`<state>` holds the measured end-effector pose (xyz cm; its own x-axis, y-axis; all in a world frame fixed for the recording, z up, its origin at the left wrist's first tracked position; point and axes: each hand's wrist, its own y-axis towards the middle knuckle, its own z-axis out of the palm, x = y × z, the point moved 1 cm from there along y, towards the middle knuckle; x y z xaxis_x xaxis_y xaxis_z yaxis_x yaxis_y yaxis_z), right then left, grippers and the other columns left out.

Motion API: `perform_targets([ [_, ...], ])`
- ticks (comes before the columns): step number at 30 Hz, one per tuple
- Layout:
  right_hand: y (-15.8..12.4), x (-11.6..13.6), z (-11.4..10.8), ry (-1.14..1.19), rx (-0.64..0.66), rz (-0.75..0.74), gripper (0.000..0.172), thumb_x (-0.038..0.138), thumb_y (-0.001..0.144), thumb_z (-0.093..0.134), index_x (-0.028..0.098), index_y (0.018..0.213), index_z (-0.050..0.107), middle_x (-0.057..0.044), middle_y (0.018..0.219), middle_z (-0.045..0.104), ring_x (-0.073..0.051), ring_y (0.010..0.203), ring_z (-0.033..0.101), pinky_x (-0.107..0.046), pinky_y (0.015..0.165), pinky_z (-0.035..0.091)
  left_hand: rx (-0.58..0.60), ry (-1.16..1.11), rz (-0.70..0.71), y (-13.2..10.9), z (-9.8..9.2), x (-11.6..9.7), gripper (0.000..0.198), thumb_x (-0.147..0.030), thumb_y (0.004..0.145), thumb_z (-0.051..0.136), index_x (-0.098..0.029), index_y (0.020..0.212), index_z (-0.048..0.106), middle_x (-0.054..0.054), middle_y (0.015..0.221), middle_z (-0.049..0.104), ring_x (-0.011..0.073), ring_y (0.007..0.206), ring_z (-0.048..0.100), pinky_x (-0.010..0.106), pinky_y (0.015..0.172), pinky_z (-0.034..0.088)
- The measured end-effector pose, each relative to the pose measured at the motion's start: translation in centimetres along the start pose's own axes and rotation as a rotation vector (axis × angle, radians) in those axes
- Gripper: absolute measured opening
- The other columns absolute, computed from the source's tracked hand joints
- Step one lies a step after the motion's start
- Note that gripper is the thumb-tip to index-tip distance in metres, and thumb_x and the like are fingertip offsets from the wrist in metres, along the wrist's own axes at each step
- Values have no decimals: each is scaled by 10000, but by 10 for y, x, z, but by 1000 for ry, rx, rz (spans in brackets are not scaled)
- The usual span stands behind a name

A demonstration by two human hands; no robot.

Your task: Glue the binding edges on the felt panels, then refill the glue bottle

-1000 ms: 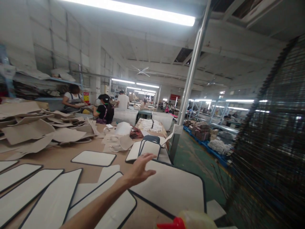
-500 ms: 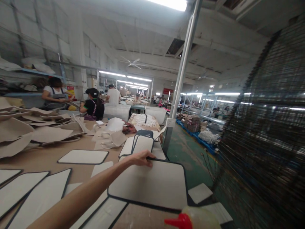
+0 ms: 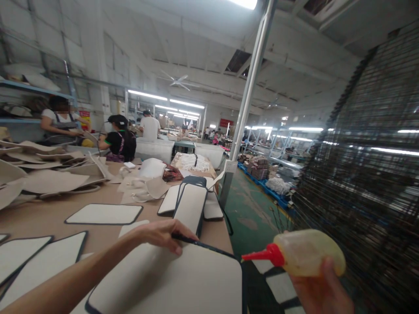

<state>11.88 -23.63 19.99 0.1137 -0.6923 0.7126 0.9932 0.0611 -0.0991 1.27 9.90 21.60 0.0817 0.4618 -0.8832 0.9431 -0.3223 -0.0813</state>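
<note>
My left hand point(image 3: 166, 235) grips the far edge of a large cream panel point(image 3: 183, 279) with dark blue edging, thumb on top and fingers at the rim. The panel's far edge is tilted up toward me. In my right hand point(image 3: 322, 283) is a squeeze bottle point(image 3: 310, 253) of yellowish liquid with a red nozzle, lying sideways. Its tip points left, close to the panel's far right corner; whether it touches I cannot tell. Beyond the panel lies a stack of narrow, dark-edged cream panels point(image 3: 191, 205).
More dark-edged panels point(image 3: 104, 213) lie on the brown table point(image 3: 153, 213). Beige cut pieces point(image 3: 55, 176) are heaped at left. A metal post point(image 3: 250, 87) stands at the table's right edge, and a wire rack point(image 3: 373, 152) at far right. Several people work beyond the table.
My left hand has drawn the large panel nearer and to the left. The bottle has risen from the bottom edge into fuller view, with my right hand now visible around it.
</note>
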Motion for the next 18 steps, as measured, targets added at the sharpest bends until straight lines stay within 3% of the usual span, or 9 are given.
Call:
perform_targets([
  [3, 8, -3, -16, -16, 81, 62, 628, 573, 630, 718, 313, 1184, 578, -16, 1039, 702, -224, 966, 642, -359, 888, 523, 72, 6, -2, -5, -6, 4, 543, -372, 660, 759, -167, 1156, 671, 3, 946, 711, 203, 801, 607, 203, 677, 446],
  [6, 14, -4, -26, 16, 116, 84, 610, 595, 659, 681, 322, 1194, 569, -14, 1040, 703, -204, 902, 661, -250, 675, 575, 93, 0, -3, -9, -10, 2, 560, -396, 669, 756, -166, 1170, 661, 13, 963, 704, 194, 801, 594, 202, 675, 431],
  [13, 26, -1, -36, -9, 254, 51, 668, 452, 608, 754, 353, 1230, 530, -21, 1104, 682, -228, 999, 639, -298, 768, 568, 104, -52, 0, -16, -10, -4, 550, -408, 635, 789, -186, 1127, 687, -30, 809, 676, 128, 666, 516, 179, 576, 369],
  [18, 32, 6, -50, -170, 375, -52, 622, 443, 684, 696, 334, 1265, 503, -56, 1125, 671, -275, 1018, 630, -418, 882, 532, 91, -92, -14, -19, -10, -7, 496, -399, 642, 782, -192, 1085, 706, -16, 854, 688, 136, 683, 531, 186, 584, 368],
])
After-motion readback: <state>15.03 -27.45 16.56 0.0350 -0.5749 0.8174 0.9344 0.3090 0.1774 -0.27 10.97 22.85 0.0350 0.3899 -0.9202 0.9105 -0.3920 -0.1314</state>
